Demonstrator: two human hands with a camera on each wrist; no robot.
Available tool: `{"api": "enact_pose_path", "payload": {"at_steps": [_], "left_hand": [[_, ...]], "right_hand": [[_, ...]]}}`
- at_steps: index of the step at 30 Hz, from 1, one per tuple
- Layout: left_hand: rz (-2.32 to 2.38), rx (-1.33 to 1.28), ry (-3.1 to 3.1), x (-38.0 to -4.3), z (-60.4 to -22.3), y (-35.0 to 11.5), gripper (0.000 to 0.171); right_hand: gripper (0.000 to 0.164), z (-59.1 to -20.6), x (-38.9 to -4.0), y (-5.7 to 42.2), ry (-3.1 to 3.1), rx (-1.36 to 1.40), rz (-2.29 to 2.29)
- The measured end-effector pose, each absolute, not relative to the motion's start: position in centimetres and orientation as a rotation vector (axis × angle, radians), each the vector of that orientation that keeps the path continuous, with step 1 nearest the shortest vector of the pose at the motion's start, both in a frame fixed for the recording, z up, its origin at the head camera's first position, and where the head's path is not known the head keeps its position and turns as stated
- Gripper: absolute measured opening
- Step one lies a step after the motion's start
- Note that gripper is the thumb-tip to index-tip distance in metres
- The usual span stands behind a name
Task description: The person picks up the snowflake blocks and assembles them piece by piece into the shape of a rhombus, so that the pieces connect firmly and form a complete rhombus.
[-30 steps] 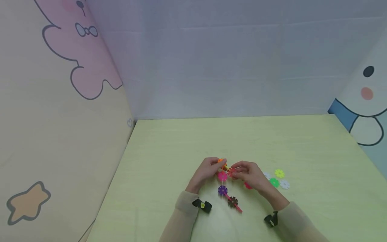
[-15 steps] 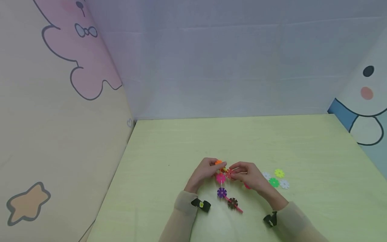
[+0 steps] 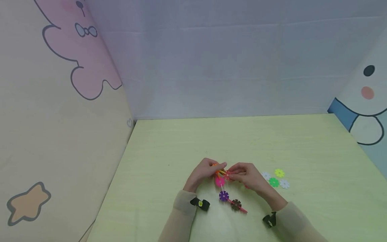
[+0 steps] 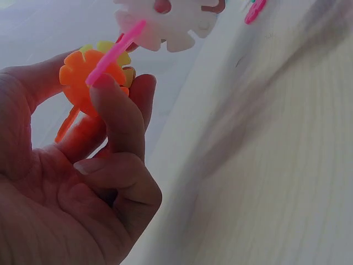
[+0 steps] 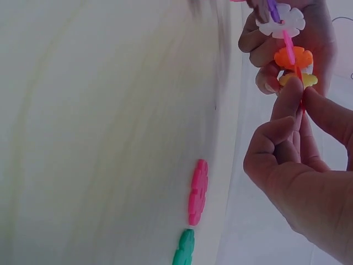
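While my left hand (image 3: 205, 169) pinches the orange disc (image 4: 88, 76) between thumb and bent fingers, my right hand (image 3: 249, 174) grips the red disc (image 3: 226, 175) by its edge, just to the right of it. Both are close together at the far end of the chain, with the yellow disc (image 5: 307, 80) tucked in between. I cannot tell whether red and yellow are fully slotted.

I take the step in hand to be seating that joint. It should go best if I set the two notches crosswise, face to face, and push straight along the slot; a twist would probably bend the petals or spring the joint open. My left pinch needs to stay firm near the join, so that the push goes into the slot and not into the orange disc's own connections.

The chain runs back toward me through the pink disc (image 3: 220, 182), the purple disc (image 3: 224, 196) and the brown disc (image 3: 236, 205). Its swing could tug on my fingers, so small, slow movements seem wise. The loose discs (image 3: 274, 181) lie on the table (image 3: 181, 141) to the right, out of the way.
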State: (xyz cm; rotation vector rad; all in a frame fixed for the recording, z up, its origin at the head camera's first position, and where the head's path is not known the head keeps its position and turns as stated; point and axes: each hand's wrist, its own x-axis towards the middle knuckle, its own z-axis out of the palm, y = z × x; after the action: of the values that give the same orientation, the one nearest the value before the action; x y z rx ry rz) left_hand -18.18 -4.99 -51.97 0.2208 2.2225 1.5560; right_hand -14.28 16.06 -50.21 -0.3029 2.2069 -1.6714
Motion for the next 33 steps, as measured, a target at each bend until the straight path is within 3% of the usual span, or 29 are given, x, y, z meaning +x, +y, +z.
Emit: {"api": "enact_pose_path", "payload": {"at_steps": [6, 11, 33], "left_hand": [[1.511, 0.305, 2.177, -18.0, -51.6, -5.3, 0.027], [1.496, 0.336, 2.119, -17.9, -51.3, -5.4, 0.019], [1.514, 0.342, 2.109, -18.0, -51.6, -5.4, 0.015]], "right_hand": [[0.022, -50.3, -14.2, 16.0, 2.184, -0.304, -1.681], [0.022, -50.5, -14.1, 16.0, 2.157, -0.307, -1.700], [0.021, -50.2, -14.9, 17.4, 2.455, -0.312, -1.516]]}}
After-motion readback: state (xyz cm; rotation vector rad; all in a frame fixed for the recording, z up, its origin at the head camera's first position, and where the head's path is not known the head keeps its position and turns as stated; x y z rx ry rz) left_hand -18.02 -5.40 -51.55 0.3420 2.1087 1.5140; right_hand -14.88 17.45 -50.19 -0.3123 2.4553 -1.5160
